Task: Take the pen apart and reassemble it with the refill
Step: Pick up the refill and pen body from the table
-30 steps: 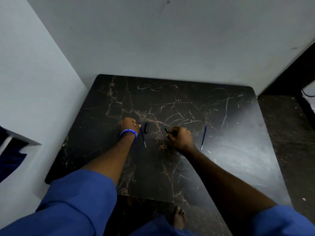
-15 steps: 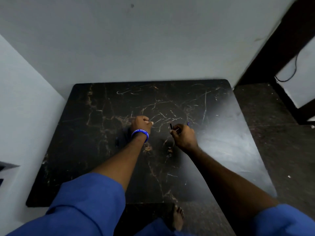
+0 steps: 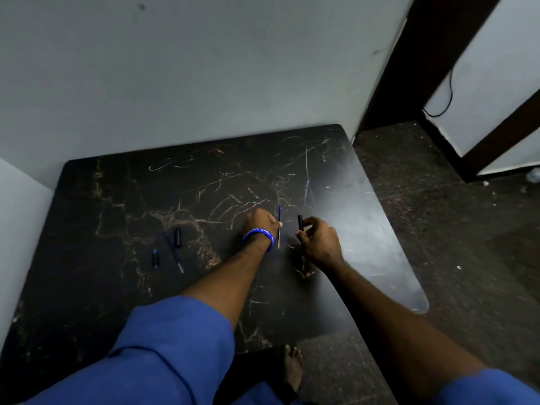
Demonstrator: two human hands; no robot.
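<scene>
On the dark marble table (image 3: 117, 200), my left hand (image 3: 258, 225), which wears a blue wristband, pinches a thin blue refill (image 3: 279, 217) at its middle. The refill points away from me and seems to rest on the table top. Just to its right, my right hand (image 3: 320, 244) holds a short black pen barrel (image 3: 300, 223) upright between thumb and fingers. Further left on the table lie a black cap (image 3: 177, 237), a second thin blue refill (image 3: 174, 252) and a small black-and-blue pen piece (image 3: 155, 258).
The table stands in a corner between grey walls (image 3: 204, 83). To its right are a dark speckled floor (image 3: 438, 229) and a dark door frame (image 3: 423, 54). A bare foot (image 3: 293, 366) shows below the table's near edge.
My left hand has left the cap and refill at the left and moved right to the other refill, beside my right hand. My right hand still holds the barrel. The view swung right.
</scene>
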